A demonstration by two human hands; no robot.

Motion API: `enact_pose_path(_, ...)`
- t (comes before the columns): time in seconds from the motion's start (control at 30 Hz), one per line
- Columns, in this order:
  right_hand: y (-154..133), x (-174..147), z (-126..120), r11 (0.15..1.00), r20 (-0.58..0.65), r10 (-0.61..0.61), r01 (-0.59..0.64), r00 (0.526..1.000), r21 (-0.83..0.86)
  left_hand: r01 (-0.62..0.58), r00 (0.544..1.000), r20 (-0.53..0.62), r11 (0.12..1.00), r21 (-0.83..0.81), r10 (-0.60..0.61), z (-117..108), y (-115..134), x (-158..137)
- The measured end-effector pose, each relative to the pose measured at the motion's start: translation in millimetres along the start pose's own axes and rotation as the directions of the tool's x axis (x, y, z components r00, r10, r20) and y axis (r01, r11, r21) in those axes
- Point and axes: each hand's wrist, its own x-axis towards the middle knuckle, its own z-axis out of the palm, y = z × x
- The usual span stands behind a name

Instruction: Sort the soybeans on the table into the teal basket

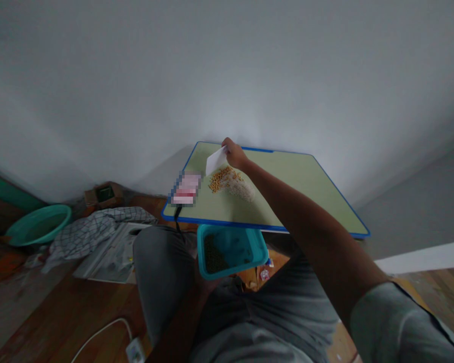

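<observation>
My right hand (234, 153) is closed on one end of a white card (216, 161), which it holds tilted over the far left part of the table. Just below the card lies a pile of yellow corn kernels (220, 180), running into a heap of white grains that look like rice (242, 190). Between my thighs, against the table's front edge, my left hand (204, 280) grips a teal plastic container (232, 275) from its near left side. Its fingers are mostly hidden under the container. Small dark green beans (213, 254) lie at the container's left end.
The low table (298, 189) has a blue rim and stands near the wall. A blurred pink and white item (186, 189) lies at its left edge, with a dark strap hanging down. On the floor are a green basin (41, 224), a checked cloth (94, 229) and a power strip (135, 350).
</observation>
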Motion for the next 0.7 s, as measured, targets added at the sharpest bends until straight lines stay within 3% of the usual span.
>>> enact_pose_path(0.33, -15, 1, 19, 0.999, 0.143, -0.046, 0.043, 0.989, 0.027, 0.049, 0.995, -0.087, 0.999, -0.021, -0.051, -4, -1, 6)
enact_pose_path(0.63, -21, 16, 29, 0.992, 0.145, -0.124, 0.122, 0.982, 0.023, 0.009, 0.998, 0.066, 0.995, -0.104, -0.003, -10, -2, 3)
enact_pose_path(0.7, -22, 18, 32, 0.985, 0.146, -0.169, 0.17, 0.975, 0.011, 0.052, 0.992, 0.12, 0.993, -0.104, -0.039, -7, 0, 4)
